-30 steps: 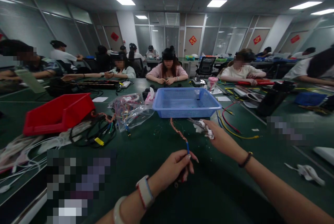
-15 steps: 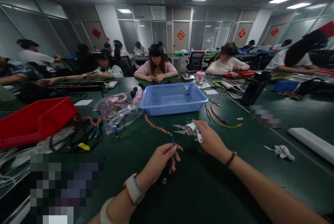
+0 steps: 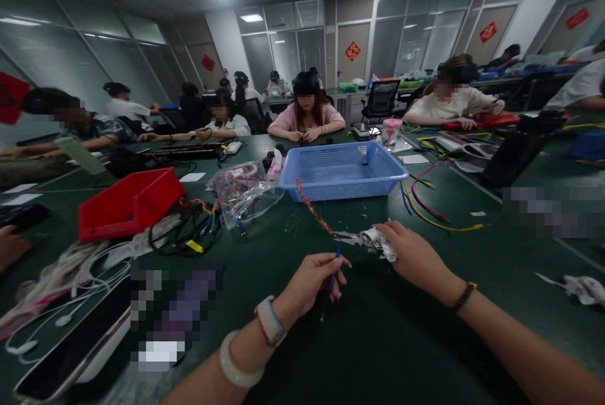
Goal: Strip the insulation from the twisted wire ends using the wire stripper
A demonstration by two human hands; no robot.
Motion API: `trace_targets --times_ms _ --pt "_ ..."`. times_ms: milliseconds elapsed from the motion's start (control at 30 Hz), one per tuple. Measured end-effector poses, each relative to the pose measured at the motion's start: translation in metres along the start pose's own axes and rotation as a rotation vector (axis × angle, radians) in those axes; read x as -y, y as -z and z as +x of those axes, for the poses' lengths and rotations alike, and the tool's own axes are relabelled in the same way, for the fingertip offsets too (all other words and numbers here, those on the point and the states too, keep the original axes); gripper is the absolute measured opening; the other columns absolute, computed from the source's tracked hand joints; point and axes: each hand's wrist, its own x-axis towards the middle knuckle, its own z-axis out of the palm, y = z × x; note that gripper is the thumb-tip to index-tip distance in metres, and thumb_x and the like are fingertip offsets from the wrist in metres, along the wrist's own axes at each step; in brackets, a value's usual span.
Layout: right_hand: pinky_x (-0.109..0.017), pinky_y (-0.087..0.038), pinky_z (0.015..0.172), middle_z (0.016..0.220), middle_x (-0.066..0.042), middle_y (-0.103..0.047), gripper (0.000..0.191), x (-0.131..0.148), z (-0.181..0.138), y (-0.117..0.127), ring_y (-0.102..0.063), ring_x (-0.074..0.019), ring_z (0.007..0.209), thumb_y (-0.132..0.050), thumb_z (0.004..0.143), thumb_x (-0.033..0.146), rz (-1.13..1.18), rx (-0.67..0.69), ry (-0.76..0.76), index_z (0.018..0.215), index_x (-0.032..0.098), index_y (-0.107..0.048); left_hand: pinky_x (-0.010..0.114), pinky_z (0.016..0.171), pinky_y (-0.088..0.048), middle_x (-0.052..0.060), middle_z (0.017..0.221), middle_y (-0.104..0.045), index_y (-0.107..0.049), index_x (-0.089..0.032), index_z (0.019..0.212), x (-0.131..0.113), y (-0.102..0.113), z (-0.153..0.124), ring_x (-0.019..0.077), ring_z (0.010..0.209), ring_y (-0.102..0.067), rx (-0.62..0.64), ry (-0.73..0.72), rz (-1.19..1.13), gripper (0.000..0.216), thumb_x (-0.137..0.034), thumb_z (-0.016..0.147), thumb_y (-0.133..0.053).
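Left grip (image 3: 312,280) pinching thin blue-sheathed wire with braided copper end (image 3: 318,215), braid toward 11 o'clock. Right grip (image 3: 412,259) wrapped round metal scissors with white-wrapped handles (image 3: 366,240), blades toward 9 o'clock near wire; contact unclear. Blue perforated plastic basket (image 3: 350,189) at 12 o'clock on green bench (image 3: 265,266).

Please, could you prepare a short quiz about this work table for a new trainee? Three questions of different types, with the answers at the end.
1. True or false: the red bin stands to the right of the blue basket.
2. Fill in the colour: the right hand holds a metal tool, and the material around its grip is ____.
3. Choose one. The blue wire is held by:
A) the right hand
B) the left hand
C) neither hand

Key: 1. False, it stands to the left. 2. White. 3. B.
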Motion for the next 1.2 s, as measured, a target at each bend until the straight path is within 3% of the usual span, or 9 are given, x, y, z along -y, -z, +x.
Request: trace_targets --times_ms 533,933,1200 --pt "-0.031 -0.044 0.072 0.116 -0.011 -0.058 0.043 0.0039 -0.004 0.0047 -0.061 -0.0193 0.081 -0.043 0.081 0.011 -0.016 0.055 -0.025 0.122 0.018 -0.053 0.019 0.045 -0.045 -0.001 0.062 -0.061 -0.067 -0.01 0.095 0.0015 0.0035 0.0024 0.0072 0.043 -0.056 -0.028 -0.049 -0.018 0.022 -0.029 0.084 -0.063" --pt "-0.03 -0.046 0.06 0.119 -0.01 -0.057 0.037 0.0014 -0.0058 -0.0017 -0.064 -0.0204 0.08 -0.042 0.085 0.019 -0.033 0.077 -0.095 0.12 0.022 -0.053 0.018 0.044 -0.039 -0.002 0.064 -0.059 -0.067 -0.011 0.098 0.0009 0.0056 0.003 0.0056 0.044 -0.053 -0.046 -0.076 -0.08 0.028 -0.035 0.083 -0.064" --pt "-0.031 -0.048 0.062 0.12 -0.008 -0.057 0.037 0.0005 -0.0063 -0.0032 -0.064 -0.0213 0.083 -0.042 0.085 0.021 -0.015 0.093 -0.131 0.121 0.023 -0.052 0.018 0.042 -0.036 -0.001 0.064 -0.06 -0.066 -0.011 0.104 -0.0022 0.0057 0.0024 0.006 0.044 -0.052 -0.002 -0.11 -0.152 0.034 -0.038 0.083 -0.062"
